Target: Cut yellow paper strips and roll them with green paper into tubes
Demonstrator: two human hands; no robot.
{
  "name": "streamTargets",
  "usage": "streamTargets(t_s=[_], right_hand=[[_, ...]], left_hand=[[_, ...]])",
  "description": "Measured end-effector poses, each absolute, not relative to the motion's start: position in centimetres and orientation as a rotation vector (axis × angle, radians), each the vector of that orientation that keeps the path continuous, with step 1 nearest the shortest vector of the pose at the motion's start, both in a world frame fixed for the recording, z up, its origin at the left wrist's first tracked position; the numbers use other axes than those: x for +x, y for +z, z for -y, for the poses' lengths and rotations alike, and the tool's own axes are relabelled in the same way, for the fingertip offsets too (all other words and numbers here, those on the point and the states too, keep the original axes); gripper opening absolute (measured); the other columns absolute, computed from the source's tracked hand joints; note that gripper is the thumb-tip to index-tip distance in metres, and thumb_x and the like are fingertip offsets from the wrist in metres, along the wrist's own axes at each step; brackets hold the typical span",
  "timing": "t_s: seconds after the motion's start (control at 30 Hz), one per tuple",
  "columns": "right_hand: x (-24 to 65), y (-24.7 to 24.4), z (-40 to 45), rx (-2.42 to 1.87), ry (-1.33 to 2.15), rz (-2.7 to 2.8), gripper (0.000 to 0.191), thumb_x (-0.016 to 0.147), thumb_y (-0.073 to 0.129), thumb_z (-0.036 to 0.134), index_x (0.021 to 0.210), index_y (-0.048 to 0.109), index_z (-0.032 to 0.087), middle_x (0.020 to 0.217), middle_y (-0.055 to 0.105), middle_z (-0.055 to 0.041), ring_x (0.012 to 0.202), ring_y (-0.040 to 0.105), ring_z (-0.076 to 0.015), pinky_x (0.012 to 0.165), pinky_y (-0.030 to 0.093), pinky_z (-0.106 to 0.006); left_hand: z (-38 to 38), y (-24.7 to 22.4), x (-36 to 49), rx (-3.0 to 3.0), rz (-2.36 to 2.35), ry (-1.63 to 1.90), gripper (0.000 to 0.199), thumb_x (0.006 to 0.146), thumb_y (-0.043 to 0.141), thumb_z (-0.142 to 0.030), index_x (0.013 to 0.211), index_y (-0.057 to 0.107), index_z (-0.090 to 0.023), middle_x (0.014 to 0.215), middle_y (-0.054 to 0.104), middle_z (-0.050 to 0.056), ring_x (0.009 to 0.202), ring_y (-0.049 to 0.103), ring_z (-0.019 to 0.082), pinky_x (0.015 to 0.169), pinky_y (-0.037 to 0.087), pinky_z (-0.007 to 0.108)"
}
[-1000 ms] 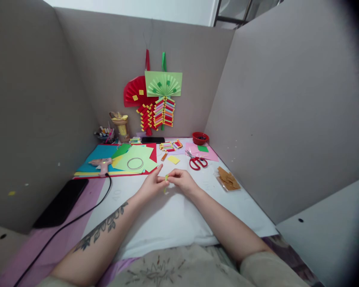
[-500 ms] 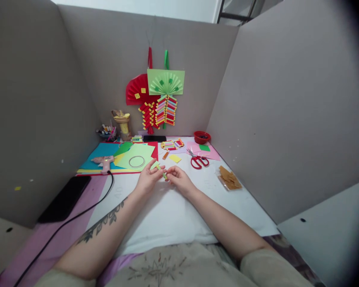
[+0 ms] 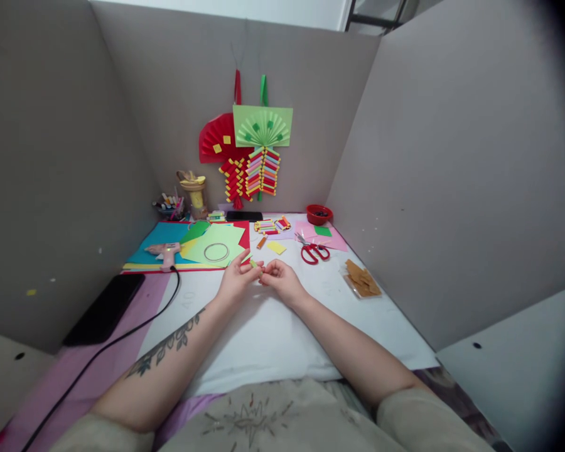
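The person's left hand (image 3: 236, 276) is pinching a small pale green piece (image 3: 253, 264) between thumb and fingers, its forefinger spreading away towards the upper right. That piece is sitting near the centre of the frame, held above the white sheet (image 3: 273, 339). The right hand (image 3: 283, 282) is meeting it from the right, thumb and fingertips drawing close together; from here I'm not able to tell whether they are gripping its end or only touching it. Just above the hands, a yellow paper piece (image 3: 277, 248) and a little brown roll (image 3: 262, 242) are lying on the sheet. Right of centre, red-handled scissors (image 3: 315, 253) are resting with their blades pointing to the upper left, and further right a clear packet of brown pieces (image 3: 363, 282) is lying near the grey panel (image 3: 433, 163). Left of centre, a pink glue gun (image 3: 169, 256) is lying on coloured papers (image 3: 145, 242). At the upper centre, a red fan ornament (image 3: 211, 135) and a green fan ornament (image 3: 263, 125) are hanging, the green one partly covering the red
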State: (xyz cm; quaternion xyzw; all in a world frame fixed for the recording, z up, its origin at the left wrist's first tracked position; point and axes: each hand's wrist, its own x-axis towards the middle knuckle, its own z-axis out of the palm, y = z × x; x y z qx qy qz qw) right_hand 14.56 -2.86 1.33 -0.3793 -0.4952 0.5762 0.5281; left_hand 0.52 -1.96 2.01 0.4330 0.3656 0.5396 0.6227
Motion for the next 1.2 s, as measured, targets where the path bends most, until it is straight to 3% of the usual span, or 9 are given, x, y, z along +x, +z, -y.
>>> streamTargets(t_s=[0.4, 0.6, 0.73, 0.9, 1.03, 1.2], right_hand=[[14.6, 0.5, 2.3, -0.861, 1.407, 1.155, 0.031, 0.056, 0.076, 0.024, 0.071, 0.049, 0.019, 0.066, 0.06, 0.0039, 0.064, 0.057, -0.0122, 0.065, 0.042, -0.026], [14.9, 0.2, 2.1, -0.884, 1.419, 1.124, 0.035, 0.05, 0.073, 0.017, 0.079, 0.053, 0.02, 0.075, 0.061, 0.0024, 0.07, 0.058, -0.013, 0.065, 0.044, -0.025], [14.9, 0.0, 2.0, -0.959, 1.434, 1.098, 0.029, 0.06, 0.071, 0.028, 0.084, 0.056, 0.019, 0.072, 0.059, 0.0029, 0.057, 0.051, -0.0089, 0.054, 0.041, -0.022], [14.7, -0.5, 2.0, -0.99, 1.431, 1.232, 0.026, 0.066, 0.069, 0.04, 0.073, 0.058, 0.017, 0.056, 0.052, 0.0049, 0.046, 0.043, -0.0071, 0.045, 0.035, -0.021], [14.7, -0.6, 2.0, -1.015, 1.364, 1.232, 0.026, 0.067, 0.068, 0.041, 0.069, 0.058, 0.017, 0.053, 0.05, 0.0052, 0.045, 0.043, -0.0069, 0.043, 0.033, -0.02], [14.7, -0.5, 2.1, -1.043, 1.329, 1.244, 0.024, 0.068, 0.066, 0.04, 0.068, 0.057, 0.018, 0.05, 0.049, 0.0059, 0.041, 0.04, -0.0068, 0.04, 0.029, -0.02]], left_hand=[[1.8, 2.0, 0.7, 0.93, -0.856, 1.271, 0.086, 0.06, 0.079, -0.022, 0.134, 0.036, -0.012, 0.087, 0.07, 0.01, 0.083, 0.066, 0.018, 0.078, 0.049, 0.031], [1.4, 2.1, 0.4, 0.847, -0.877, 1.349, 0.072, 0.063, 0.076, -0.021, 0.126, 0.042, -0.014, 0.096, 0.069, 0.011, 0.088, 0.065, 0.016, 0.084, 0.048, 0.031], [1.4, 2.3, 0.4, 0.839, -0.85, 1.382, 0.072, 0.062, 0.076, -0.022, 0.125, 0.042, -0.016, 0.099, 0.068, 0.01, 0.09, 0.064, 0.016, 0.085, 0.047, 0.031], [1.8, 2.4, 0.7, 0.945, -0.868, 1.331, 0.081, 0.061, 0.077, -0.025, 0.13, 0.038, -0.015, 0.098, 0.068, 0.012, 0.094, 0.064, 0.021, 0.084, 0.047, 0.036], [2.0, 2.2, 0.9, 0.977, -0.882, 1.32, 0.087, 0.058, 0.079, -0.023, 0.133, 0.034, -0.016, 0.096, 0.069, 0.011, 0.099, 0.062, 0.022, 0.087, 0.046, 0.037], [2.0, 2.1, 1.0, 0.981, -0.943, 1.325, 0.078, 0.058, 0.079, -0.023, 0.125, 0.04, -0.014, 0.083, 0.07, 0.008, 0.095, 0.064, 0.023, 0.085, 0.046, 0.037]])
